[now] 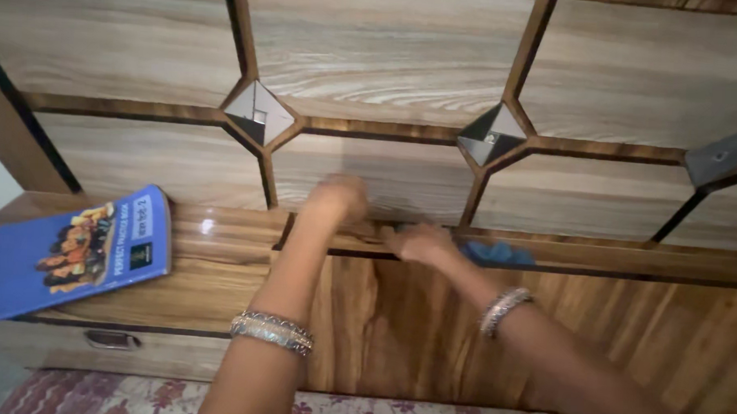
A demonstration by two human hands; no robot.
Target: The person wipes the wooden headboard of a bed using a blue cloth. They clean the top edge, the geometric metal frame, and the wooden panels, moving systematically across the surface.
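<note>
We see our left hand (336,196) raised against the wooden headboard (390,61), blurred, so we cannot tell if it is wide or closed; our right hand (420,241) rests on the headboard ledge (628,261), just beside a blue cloth (497,253), its fingers seem curled; a blue book (65,249) lies at the ledge's left end.

Book (69,250) on ledge (219,267) at left, cloth (497,253) right of both hands, headboard (389,85) behind.
</note>
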